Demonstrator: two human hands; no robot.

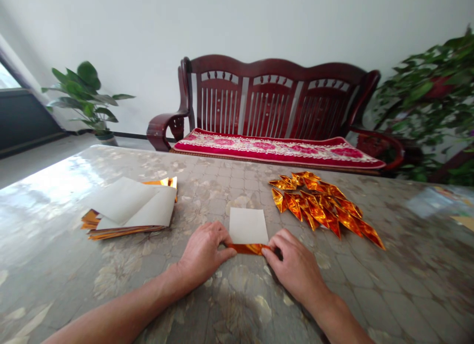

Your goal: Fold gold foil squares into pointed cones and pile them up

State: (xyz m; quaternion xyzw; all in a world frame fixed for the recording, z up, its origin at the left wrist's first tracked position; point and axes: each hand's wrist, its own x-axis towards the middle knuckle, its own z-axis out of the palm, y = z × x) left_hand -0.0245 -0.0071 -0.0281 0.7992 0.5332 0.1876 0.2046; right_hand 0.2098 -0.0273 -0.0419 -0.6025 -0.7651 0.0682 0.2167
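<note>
Two bare hands working a single sheet on a tabletop. The left hand (204, 251) is curled, its fingertips pressed on the left end of the folded gold strip (246, 248) along the near edge of the paper sheet (248, 226). The right hand (294, 266) is likewise curled, its fingertips (276, 246) gripping the strip's right end. The sheet lies flat between the hands, pale side up, with the strip turned over toward it.

Ahead of the right hand lies a loose heap of gold folded pieces (318, 206). Ahead of the left hand and well apart from it sits a stack of sheets (129, 208), pale sides showing, gold edges visible beneath.

Beyond both hands, past the glossy patterned table (388, 285), stands a dark red wooden bench (270, 102) with a red cushion (274, 149). A potted plant (83, 95) stands farther left of the left hand, and a leafy plant (425, 97) farther right of the right hand.
</note>
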